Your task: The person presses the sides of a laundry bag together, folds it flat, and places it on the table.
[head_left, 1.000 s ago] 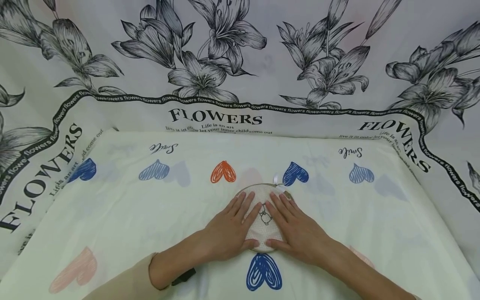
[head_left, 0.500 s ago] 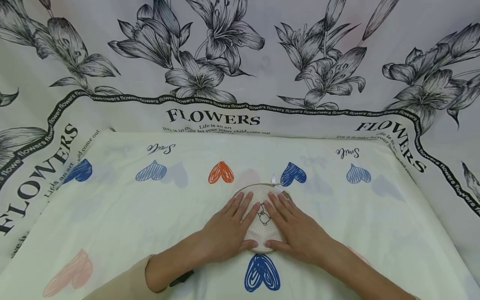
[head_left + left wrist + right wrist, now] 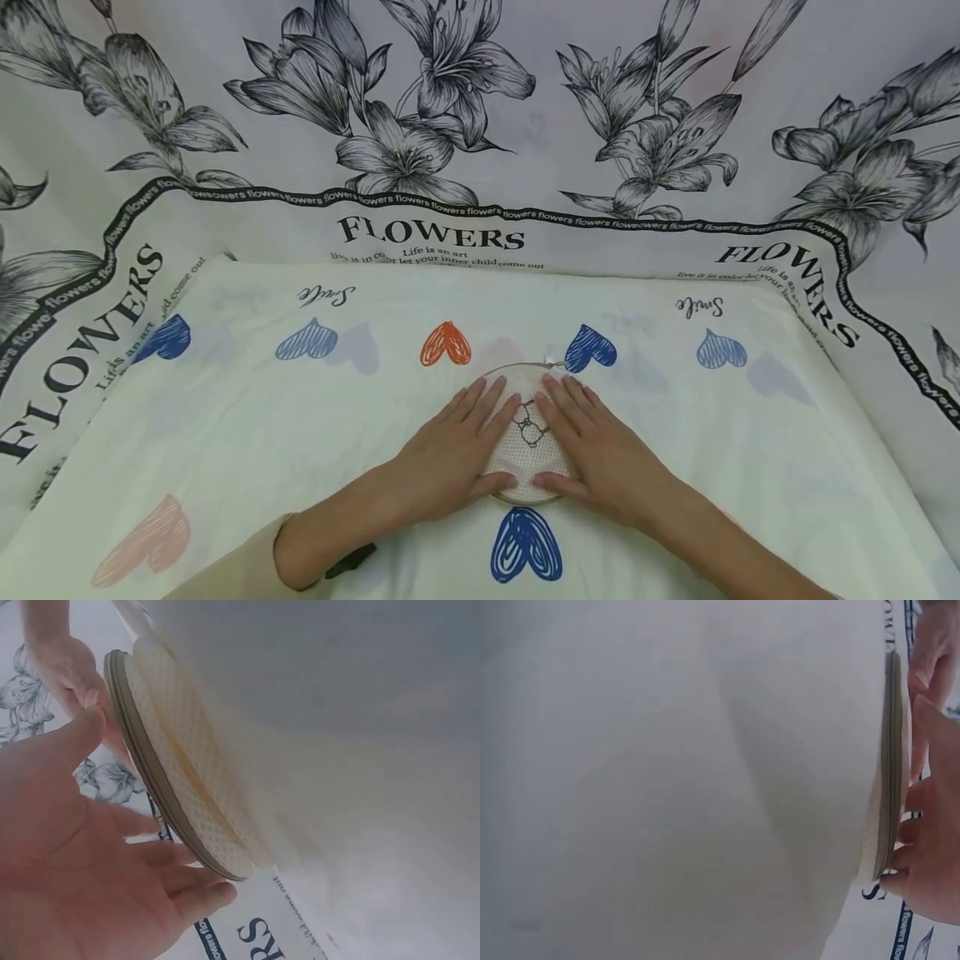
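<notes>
The round sewing hoop lies flat on the heart sheet just above a blue heart, and the left hand and right hand press on it side by side with fingers straight and a little apart.

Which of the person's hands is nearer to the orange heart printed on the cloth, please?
Left. The left hand lies just below the orange heart, on the embroidery hoop; the right hand lies farther off, under a blue heart.
</notes>
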The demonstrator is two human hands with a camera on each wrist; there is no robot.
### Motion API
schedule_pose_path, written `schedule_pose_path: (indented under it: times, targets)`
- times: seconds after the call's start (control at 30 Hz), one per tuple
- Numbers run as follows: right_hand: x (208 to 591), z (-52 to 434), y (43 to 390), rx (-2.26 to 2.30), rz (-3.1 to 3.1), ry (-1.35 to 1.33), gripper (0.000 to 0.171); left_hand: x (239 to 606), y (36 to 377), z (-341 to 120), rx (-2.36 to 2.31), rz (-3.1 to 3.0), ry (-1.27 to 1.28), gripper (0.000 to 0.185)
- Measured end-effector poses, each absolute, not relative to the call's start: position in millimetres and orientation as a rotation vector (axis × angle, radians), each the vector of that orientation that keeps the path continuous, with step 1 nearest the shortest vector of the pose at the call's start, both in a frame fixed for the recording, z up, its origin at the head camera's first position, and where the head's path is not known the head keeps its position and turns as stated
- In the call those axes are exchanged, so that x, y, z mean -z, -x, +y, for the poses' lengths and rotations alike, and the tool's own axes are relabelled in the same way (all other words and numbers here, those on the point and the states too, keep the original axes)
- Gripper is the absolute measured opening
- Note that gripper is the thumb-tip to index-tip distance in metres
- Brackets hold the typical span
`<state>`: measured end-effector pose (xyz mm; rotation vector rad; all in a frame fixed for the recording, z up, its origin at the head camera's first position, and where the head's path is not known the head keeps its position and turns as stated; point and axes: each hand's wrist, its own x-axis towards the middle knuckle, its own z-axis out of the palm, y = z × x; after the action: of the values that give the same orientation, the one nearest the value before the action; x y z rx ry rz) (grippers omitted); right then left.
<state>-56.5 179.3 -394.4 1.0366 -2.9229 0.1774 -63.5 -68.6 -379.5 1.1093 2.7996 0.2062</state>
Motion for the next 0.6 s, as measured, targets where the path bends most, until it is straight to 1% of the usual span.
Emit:
schedule_pose_path:
  times: [0.6]
  targets:
    - [394,206,60,-0.241,-2.989,-0.842,0.091,383,64,-96,-0.249,2.861,-0.944,0.106]
